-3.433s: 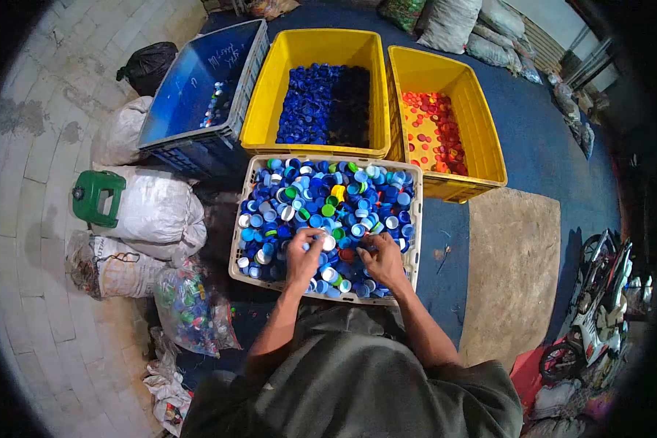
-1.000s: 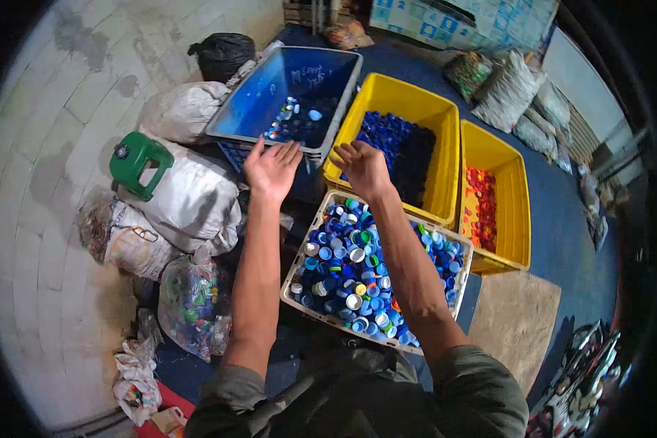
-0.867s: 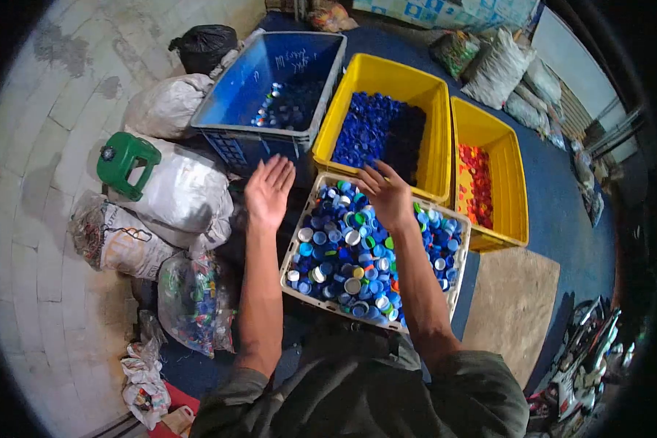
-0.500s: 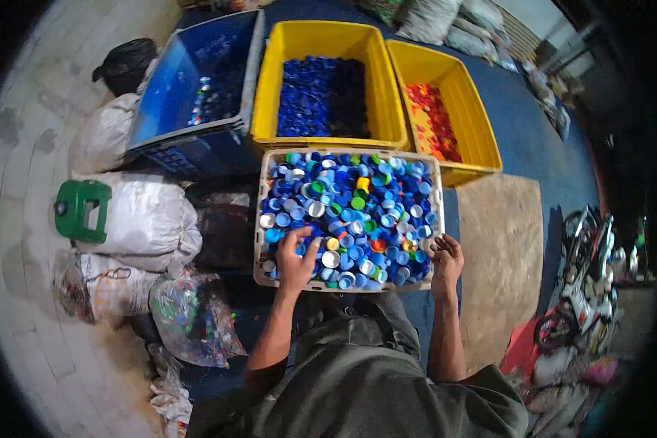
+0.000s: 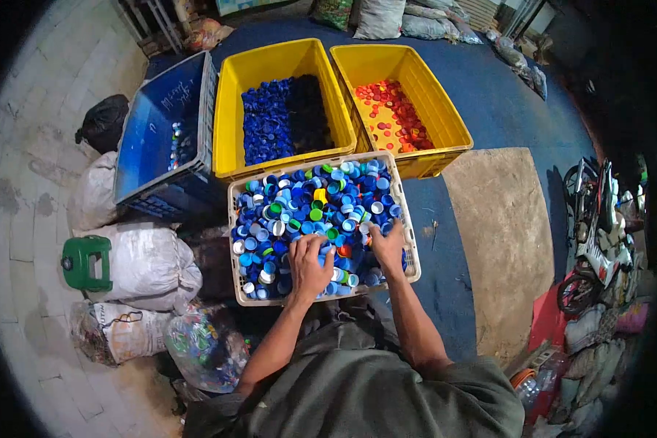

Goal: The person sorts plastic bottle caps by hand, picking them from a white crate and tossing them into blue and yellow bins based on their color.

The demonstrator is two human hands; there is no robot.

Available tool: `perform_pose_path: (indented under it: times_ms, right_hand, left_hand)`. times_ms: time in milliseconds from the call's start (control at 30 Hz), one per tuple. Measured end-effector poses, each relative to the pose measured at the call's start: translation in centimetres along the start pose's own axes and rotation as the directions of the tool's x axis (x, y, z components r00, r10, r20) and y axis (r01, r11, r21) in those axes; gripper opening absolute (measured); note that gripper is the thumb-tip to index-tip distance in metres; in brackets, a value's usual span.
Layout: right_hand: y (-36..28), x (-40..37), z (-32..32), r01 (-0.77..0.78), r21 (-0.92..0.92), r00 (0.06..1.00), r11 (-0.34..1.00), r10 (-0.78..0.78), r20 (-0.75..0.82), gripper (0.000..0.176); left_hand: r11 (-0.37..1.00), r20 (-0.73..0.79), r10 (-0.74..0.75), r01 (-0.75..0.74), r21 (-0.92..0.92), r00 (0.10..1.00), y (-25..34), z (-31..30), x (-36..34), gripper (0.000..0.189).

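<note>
A shallow pale plastic tray (image 5: 236, 274) lies in front of my body, heaped with loose bottle caps (image 5: 299, 201), mostly blue, with some white, green, yellow and orange. Over the front middle of the heap, my left hand (image 5: 311, 264) has its fingers curled in, and a light blue cap (image 5: 324, 255) shows between thumb and fingers. My right hand (image 5: 389, 247) is at the right side of the heap, thumb and fingers drawn together beside a whitish cap (image 5: 364, 228). What the right fingertips grip cannot be made out.
Beyond the tray stand a blue bin (image 5: 150, 157) with few caps, a yellow bin (image 5: 230, 109) of dark blue caps, and another yellow bin (image 5: 434, 109) with red and orange caps. White sacks (image 5: 142, 259) and a green container (image 5: 87, 263) are at left. Cardboard (image 5: 500, 241) lies right.
My right hand has moved from the tray's right edge in over the caps. My left hand's fingers have closed in among the caps. The camera view has shifted and turned.
</note>
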State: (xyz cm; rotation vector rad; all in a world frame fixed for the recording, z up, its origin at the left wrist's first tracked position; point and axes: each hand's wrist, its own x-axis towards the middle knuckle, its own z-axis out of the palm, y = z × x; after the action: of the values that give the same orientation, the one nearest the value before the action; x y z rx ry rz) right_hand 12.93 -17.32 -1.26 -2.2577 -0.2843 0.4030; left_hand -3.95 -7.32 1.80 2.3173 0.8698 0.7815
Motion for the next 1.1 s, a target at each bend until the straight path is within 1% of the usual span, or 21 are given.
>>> perform_pose_path:
  times_ms: [33, 167, 200, 267, 300, 367, 400, 433, 467, 500, 533, 633, 667, 767, 867, 900, 933, 967, 1000, 1067, 1100]
  right_hand:
    - [-0.2, 0.6, 0.2, -0.067, -0.072, 0.995, 0.995, 0.071, 0.065, 0.088]
    - [-1.6, 1.6, 0.7, -0.158, -0.081, 0.977, 0.984, 0.168, 0.134, 0.088]
    - [-0.8, 2.1, 1.4, -0.157, -0.096, 0.978, 0.983, 0.168, 0.123, 0.085]
    - [0.4, 3.3, 2.1, -0.105, 0.111, 0.978, 0.988, 0.082, 0.189, 0.081]
    - [0.0, 3.5, 2.1, -0.074, 0.103, 0.983, 0.992, 0.055, 0.177, 0.078]
    - [-0.4, 3.3, 2.2, -0.024, 0.082, 0.989, 0.996, 0.011, 0.151, 0.073]
    - [-0.8, 3.1, 2.4, 0.03, 0.108, 0.989, 0.994, -0.045, 0.139, 0.068]
    - [-1.1, 3.1, 2.4, 0.089, 0.107, 0.978, 0.99, -0.108, 0.177, 0.066]
    - [-1.6, 3.1, 2.4, 0.149, 0.109, 0.962, 0.983, -0.169, 0.216, 0.064]
    - [-3.4, 2.2, 1.7, 0.162, 0.092, 0.961, 0.983, -0.178, 0.214, 0.058]
    - [-3.5, 2.1, 2.3, 0.268, 0.112, 0.934, 0.957, -0.287, 0.213, 0.055]
    - [-5.1, 0.5, 3.3, 0.543, 0.041, 0.81, 0.839, -0.536, 0.24, 0.051]
    - [-5.9, -0.6, 3.1, 0.517, 0.023, 0.797, 0.856, -0.491, 0.352, 0.052]
    - [-8.3, -2.7, 1.2, 0.695, -0.11, 0.677, 0.711, -0.595, 0.434, 0.053]
    - [-7.5, 0.5, 0.7, 0.656, 0.049, 0.726, 0.753, -0.648, 0.232, 0.043]
    - [-7.3, 2.5, 0.5, 0.561, 0.027, 0.823, 0.827, -0.561, 0.088, 0.034]
    - [-6.8, 5.3, 0.3, 0.538, 0.038, 0.842, 0.842, -0.539, 0.032, 0.031]
    - [-7.0, 7.1, -0.2, 0.428, -0.024, 0.903, 0.903, -0.427, 0.048, 0.034]
    - [-5.9, 9.0, 0.4, 0.386, -0.057, 0.922, 0.921, -0.386, 0.019, 0.039]
    - [-4.3, 11.5, 2.1, 0.37, -0.142, 0.928, 0.918, -0.358, 0.107, 0.044]
    - [-4.4, 11.5, 2.6, 0.336, -0.17, 0.938, 0.926, -0.314, 0.148, 0.048]
  left_hand:
    - [1.0, 0.017, -0.018, 0.019, -0.023, 1.0, 0.0, 0.7, 0.7, 0.027]
    - [0.988, 0.118, -0.126, 0.135, -0.075, 0.985, -0.5, 3.8, 4.4, 0.035]
    - [0.982, 0.153, -0.173, 0.183, -0.054, 0.973, -0.5, 4.4, 5.3, 0.038]
    - [0.966, 0.207, -0.258, 0.259, 0.019, 0.944, -0.7, 5.5, 6.9, 0.043]
    - [0.953, 0.234, -0.303, 0.298, 0.058, 0.924, -0.6, 5.7, 7.6, 0.046]
    - [0.895, 0.301, -0.407, 0.442, -0.055, 0.862, -0.8, 6.0, 8.6, 0.05]
    - [0.853, 0.344, -0.452, 0.511, -0.105, 0.823, -1.1, 6.0, 8.9, 0.052]
    - [0.845, 0.344, -0.446, 0.515, -0.143, 0.826, -1.5, 5.9, 9.0, 0.053]
    - [0.813, 0.339, -0.483, 0.557, -0.17, 0.807, -1.9, 5.8, 9.0, 0.042]
    - [0.782, 0.341, -0.503, 0.586, -0.212, 0.794, -1.8, 5.3, 9.0, 0.04]
    - [0.748, 0.343, -0.523, 0.613, -0.254, 0.78, -1.8, 4.7, 8.9, 0.037]
    - [0.746, 0.215, -0.59, 0.628, -0.223, 0.778, -2.0, 3.7, 8.2, 0.039]
    - [0.756, 0.164, -0.599, 0.621, -0.209, 0.784, -2.2, 3.5, 8.0, 0.04]
    - [0.802, 0.039, -0.577, 0.575, -0.16, 0.816, -2.2, 2.6, 7.4, 0.041]
    - [0.85, -0.066, -0.521, 0.51, -0.132, 0.851, -2.6, 1.9, 6.2, 0.039]
    - [0.857, -0.1, -0.513, 0.502, -0.114, 0.853, -2.7, 1.7, 5.5, 0.038]
    - [0.865, -0.133, -0.502, 0.493, -0.096, 0.854, -2.8, 1.4, 4.8, 0.037]
    - [0.834, -0.106, -0.551, 0.543, -0.098, 0.827, -2.2, 0.9, 4.2, 0.037]
    - [0.835, -0.105, -0.549, 0.542, -0.089, 0.829, -2.0, 1.0, 3.4, 0.038]
    - [0.841, -0.105, -0.541, 0.537, -0.07, 0.834, -1.5, 1.0, 2.0, 0.041]
    - [0.825, -0.062, -0.562, 0.554, -0.109, 0.825, -1.1, 1.2, 1.4, 0.046]
